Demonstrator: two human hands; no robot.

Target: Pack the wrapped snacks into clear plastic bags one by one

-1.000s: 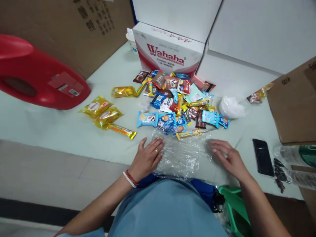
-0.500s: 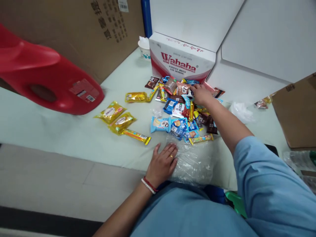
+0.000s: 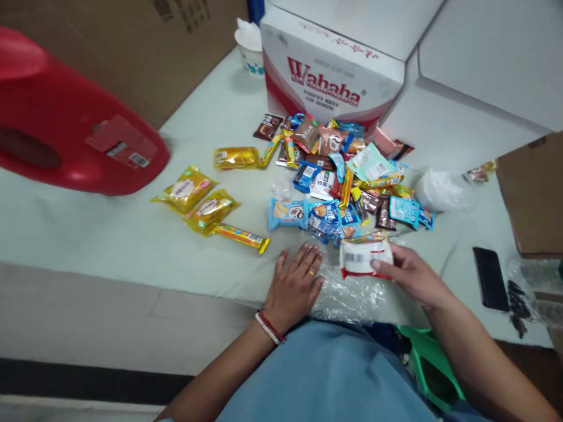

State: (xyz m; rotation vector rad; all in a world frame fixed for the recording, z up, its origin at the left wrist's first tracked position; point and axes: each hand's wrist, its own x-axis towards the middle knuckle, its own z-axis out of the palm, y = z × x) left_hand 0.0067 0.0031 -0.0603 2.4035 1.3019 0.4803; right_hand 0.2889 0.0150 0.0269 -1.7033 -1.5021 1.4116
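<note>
A white and red snack packet (image 3: 363,258) is pinched at its right end by my right hand (image 3: 411,272), held above a clear plastic bag (image 3: 347,299) near the table's front edge. My left hand (image 3: 294,284) lies flat with fingers spread, its thumb side touching the clear bag. Just beyond the hands spreads a pile of wrapped snacks, with a light-blue packet (image 3: 288,213) and a blue biscuit packet (image 3: 324,218) closest. To the left lie two yellow cake packets (image 3: 185,190) and a thin yellow bar (image 3: 241,236).
A white Wahaba-style carton (image 3: 329,76) stands behind the pile, beside a paper cup (image 3: 250,53). A large red jug (image 3: 127,149) is at the left. Crumpled white plastic (image 3: 440,190) and a black phone (image 3: 490,278) lie to the right. A green container (image 3: 428,363) sits below the table edge.
My right hand has come back from the pile toward me, now with the white and red packet in it. The left hand stays flat. The view has shifted slightly.
</note>
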